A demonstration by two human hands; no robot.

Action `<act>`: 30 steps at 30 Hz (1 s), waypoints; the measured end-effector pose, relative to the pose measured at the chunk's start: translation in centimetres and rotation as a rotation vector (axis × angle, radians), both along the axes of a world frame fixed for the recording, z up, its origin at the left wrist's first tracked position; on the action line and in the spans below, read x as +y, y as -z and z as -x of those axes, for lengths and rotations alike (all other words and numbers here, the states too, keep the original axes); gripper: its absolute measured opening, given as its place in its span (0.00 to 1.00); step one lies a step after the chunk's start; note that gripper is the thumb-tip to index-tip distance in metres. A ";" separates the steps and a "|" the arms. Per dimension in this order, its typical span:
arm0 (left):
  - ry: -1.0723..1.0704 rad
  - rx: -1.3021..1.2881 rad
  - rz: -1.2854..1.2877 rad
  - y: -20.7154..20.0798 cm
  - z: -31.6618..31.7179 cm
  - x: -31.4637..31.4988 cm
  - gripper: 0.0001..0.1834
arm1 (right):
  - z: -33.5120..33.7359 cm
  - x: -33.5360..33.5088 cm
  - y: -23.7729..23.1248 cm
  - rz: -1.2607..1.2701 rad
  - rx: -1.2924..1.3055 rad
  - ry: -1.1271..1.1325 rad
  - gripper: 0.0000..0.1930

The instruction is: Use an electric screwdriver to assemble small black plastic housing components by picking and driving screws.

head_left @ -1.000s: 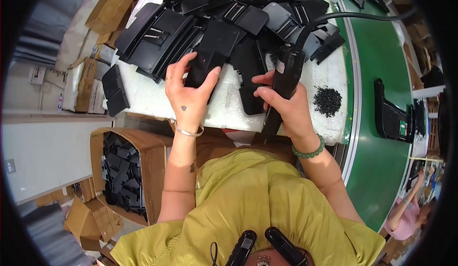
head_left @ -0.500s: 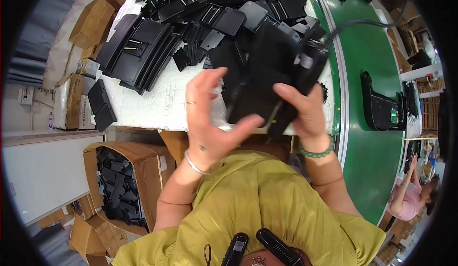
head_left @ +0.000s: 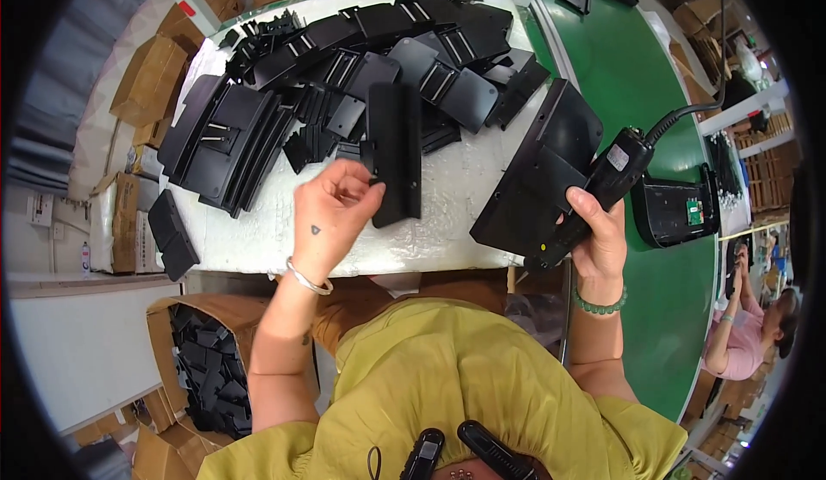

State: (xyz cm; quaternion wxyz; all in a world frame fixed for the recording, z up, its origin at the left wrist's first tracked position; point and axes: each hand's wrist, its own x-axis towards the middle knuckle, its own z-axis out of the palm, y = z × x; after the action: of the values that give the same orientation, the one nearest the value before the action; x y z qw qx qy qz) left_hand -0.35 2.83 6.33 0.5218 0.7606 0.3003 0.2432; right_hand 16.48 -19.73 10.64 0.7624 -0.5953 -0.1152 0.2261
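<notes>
My left hand is closed, thumb and fingertips pinching the left edge of a long, narrow black plastic panel, which stands out over the white work surface. To the right, my right hand wraps round a black corded electric screwdriver, its cord running up to the upper right. A wider black plastic panel with a small yellow dot lies tilted against the tool. It appears held in the same hand, though the fingers beneath are hidden. Beyond both hands, black plastic parts with metal rods lie heaped.
Stacked black panels rest at the left, beside a separate one at the corner. A carton of black parts stands below. Along the right runs a green conveyor bearing a black housing. Other people are nearby.
My hands have moved apart. The left, earlier spread, is now closed on the narrow panel; the right has shifted rightward with the screwdriver and wider panel. The whole view has shifted slightly.
</notes>
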 end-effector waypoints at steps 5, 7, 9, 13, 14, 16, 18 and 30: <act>0.078 -0.214 -1.090 -4.9 -6.2 4.5 0.08 | -0.7 0.5 -0.3 0.016 -0.023 -0.011 0.14; 0.168 -0.172 -1.450 -6.1 -9.8 7.0 0.06 | -1.0 0.5 -0.1 0.048 -0.028 -0.077 0.14; 0.257 -0.136 -1.656 -5.4 -12.5 8.9 0.07 | -1.1 0.9 -0.2 0.108 -0.037 -0.195 0.13; 0.370 -0.035 -1.666 -2.9 -14.1 8.8 0.07 | -1.6 1.7 -0.3 0.225 -0.061 -0.399 0.13; 0.385 -0.047 -1.662 -2.5 -13.6 8.7 0.07 | -1.7 2.1 -0.7 0.273 -0.086 -0.439 0.14; 0.254 -0.116 -1.352 -2.9 -12.3 7.3 0.09 | -2.4 2.5 -1.0 0.374 -0.070 -0.576 0.15; 0.334 -0.205 -1.113 -4.3 -11.0 5.5 0.12 | -2.8 3.2 -1.1 0.385 -0.104 -0.615 0.16; 0.482 0.223 -0.101 -2.9 -2.0 1.4 0.37 | -1.4 7.1 -0.5 0.443 -0.334 -0.908 0.24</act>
State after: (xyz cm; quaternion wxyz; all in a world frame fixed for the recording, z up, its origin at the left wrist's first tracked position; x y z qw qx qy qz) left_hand 1.64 4.19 9.26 0.4899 0.8572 0.1535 0.0413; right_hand 17.90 -12.67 11.13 0.4152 -0.6601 -0.4306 0.4544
